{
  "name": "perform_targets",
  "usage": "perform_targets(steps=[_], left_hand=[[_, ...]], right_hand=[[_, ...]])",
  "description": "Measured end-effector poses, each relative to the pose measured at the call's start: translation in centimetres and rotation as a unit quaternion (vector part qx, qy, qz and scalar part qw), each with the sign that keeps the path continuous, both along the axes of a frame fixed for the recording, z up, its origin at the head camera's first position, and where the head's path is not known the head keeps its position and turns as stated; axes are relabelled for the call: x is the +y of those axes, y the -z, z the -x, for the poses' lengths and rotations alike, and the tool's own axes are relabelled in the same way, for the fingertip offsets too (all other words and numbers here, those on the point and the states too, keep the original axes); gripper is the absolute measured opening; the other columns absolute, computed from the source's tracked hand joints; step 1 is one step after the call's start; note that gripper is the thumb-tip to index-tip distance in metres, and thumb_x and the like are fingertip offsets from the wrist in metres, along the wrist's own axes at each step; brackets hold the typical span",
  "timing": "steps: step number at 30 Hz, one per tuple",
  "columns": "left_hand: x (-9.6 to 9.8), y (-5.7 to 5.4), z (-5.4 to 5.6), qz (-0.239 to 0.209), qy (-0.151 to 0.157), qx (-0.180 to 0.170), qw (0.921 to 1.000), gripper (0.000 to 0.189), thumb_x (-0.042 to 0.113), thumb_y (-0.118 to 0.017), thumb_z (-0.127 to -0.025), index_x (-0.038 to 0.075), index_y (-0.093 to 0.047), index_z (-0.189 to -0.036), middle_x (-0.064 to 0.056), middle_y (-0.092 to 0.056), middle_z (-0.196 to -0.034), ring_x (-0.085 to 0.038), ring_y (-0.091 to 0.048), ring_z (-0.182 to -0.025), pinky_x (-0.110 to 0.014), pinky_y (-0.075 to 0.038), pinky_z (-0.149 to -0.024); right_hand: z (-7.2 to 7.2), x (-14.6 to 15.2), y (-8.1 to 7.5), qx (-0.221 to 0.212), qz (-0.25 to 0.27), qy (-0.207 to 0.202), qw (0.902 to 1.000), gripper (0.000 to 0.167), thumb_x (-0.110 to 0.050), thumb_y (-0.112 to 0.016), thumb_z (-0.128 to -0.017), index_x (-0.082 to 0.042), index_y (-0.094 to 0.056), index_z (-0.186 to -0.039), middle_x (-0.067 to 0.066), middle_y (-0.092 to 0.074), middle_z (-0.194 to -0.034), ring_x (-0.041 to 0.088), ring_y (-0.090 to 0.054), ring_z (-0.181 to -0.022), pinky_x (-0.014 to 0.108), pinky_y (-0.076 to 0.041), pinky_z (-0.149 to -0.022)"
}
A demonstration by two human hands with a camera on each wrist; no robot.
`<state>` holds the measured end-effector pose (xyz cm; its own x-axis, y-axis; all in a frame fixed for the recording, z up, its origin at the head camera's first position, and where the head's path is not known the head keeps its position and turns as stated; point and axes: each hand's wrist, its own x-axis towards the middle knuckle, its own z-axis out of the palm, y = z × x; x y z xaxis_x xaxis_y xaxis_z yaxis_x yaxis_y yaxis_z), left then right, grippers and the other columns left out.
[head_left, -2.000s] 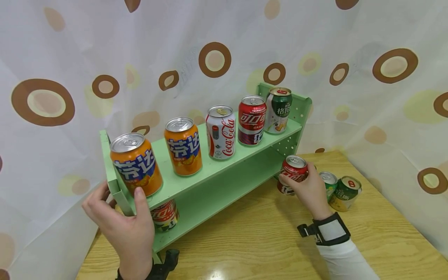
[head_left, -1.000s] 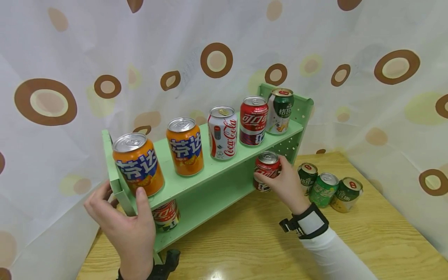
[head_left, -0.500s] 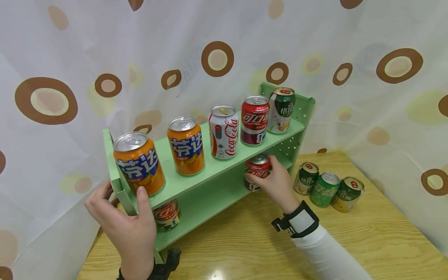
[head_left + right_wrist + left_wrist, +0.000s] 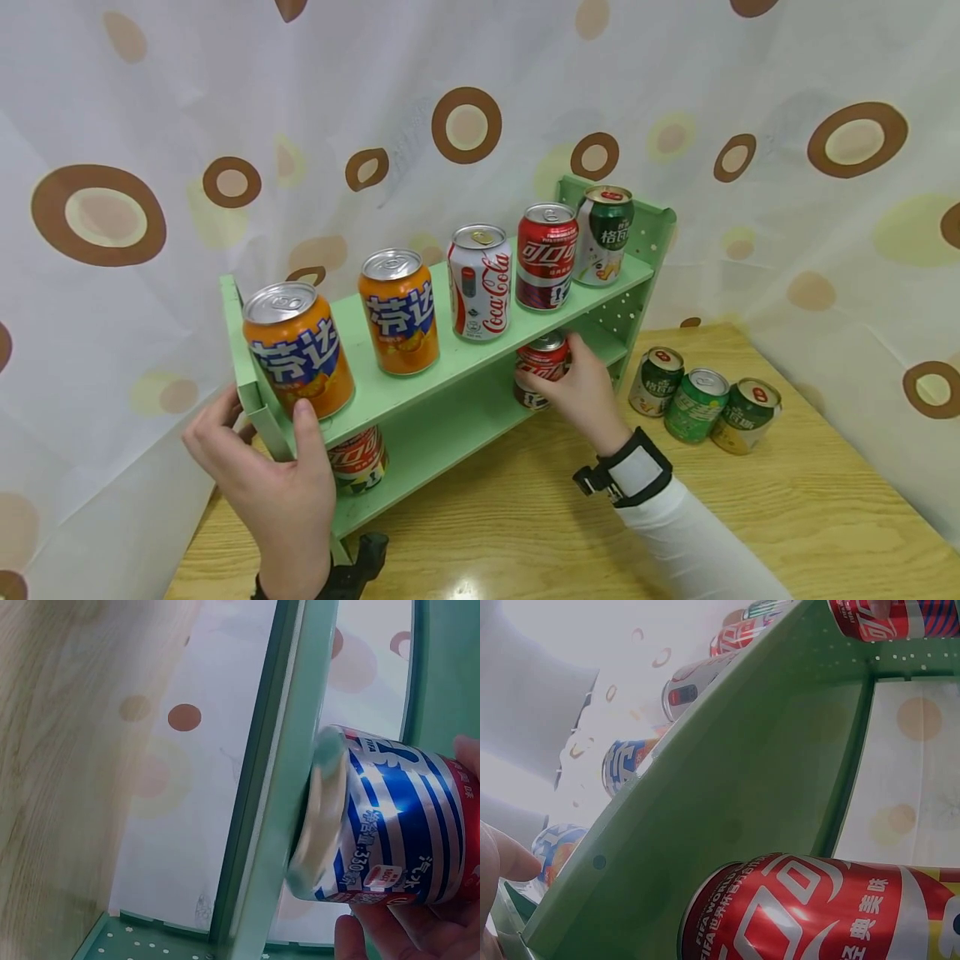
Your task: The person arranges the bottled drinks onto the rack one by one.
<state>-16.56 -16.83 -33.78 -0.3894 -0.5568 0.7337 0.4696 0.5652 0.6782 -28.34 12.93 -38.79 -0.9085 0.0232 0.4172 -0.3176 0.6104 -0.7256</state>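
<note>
My right hand (image 4: 576,390) grips a red cola can (image 4: 542,367) at the lower tier of the green two-tier shelf (image 4: 480,410). In the right wrist view this can (image 4: 409,825) is tilted, its base at the shelf board's edge; whether it touches is hard to tell. My left hand (image 4: 272,492) holds the shelf's left end, thumb in front by an orange soda can (image 4: 298,354) and fingers behind the end panel. Below the upper board stands another red cola can (image 4: 360,460), seen close up in the left wrist view.
On the upper tier also stand an orange soda can (image 4: 399,317), a white cola can (image 4: 480,287), a red cola can (image 4: 546,258) and a green-and-white can (image 4: 604,237). Right of the shelf, three green cans (image 4: 696,407) sit on the wooden table (image 4: 817,517). A patterned sheet (image 4: 525,50) hangs behind.
My right hand has carried the red cola can leftward from beside the green cans to the lower tier. The left hand keeps its hold on the shelf.
</note>
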Motion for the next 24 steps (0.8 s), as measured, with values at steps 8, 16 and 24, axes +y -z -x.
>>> perform_targets(steps=[8,16,24], left_hand=[[0.1,0.0,0.0,0.001,-0.002,-0.004,1.0,0.054,0.011,-0.067,-0.089,-0.003,-0.047,-0.136,0.016,-0.035,-0.129,-0.008,-0.042,-0.127,-0.025,-0.04,-0.1],[0.1,0.0,0.0,0.002,-0.001,0.0,1.0,0.054,0.012,-0.067,-0.089,-0.002,-0.047,-0.137,0.016,-0.035,-0.129,-0.008,-0.041,-0.127,-0.025,-0.039,-0.1],[0.1,0.0,0.0,0.003,-0.002,0.0,1.0,0.054,0.013,-0.068,-0.089,-0.002,-0.047,-0.136,0.016,-0.034,-0.129,-0.008,-0.041,-0.127,-0.025,-0.039,-0.101]], right_hand=[[0.3,-0.6,0.1,-0.006,0.0,0.004,1.0,0.07,-0.032,-0.088,-0.08,-0.006,-0.053,-0.134,0.016,-0.068,-0.121,0.033,-0.069,-0.106,0.05,-0.057,-0.091],[0.5,-1.1,0.2,-0.009,0.006,-0.005,0.9999,0.073,-0.03,-0.087,-0.081,-0.004,-0.051,-0.138,0.018,-0.067,-0.123,0.035,-0.067,-0.109,0.052,-0.056,-0.093],[1.2,-1.5,0.8,-0.017,0.013,-0.006,0.9997,0.073,-0.031,-0.085,-0.083,-0.006,-0.048,-0.14,0.018,-0.065,-0.125,0.035,-0.065,-0.112,0.052,-0.054,-0.095]])
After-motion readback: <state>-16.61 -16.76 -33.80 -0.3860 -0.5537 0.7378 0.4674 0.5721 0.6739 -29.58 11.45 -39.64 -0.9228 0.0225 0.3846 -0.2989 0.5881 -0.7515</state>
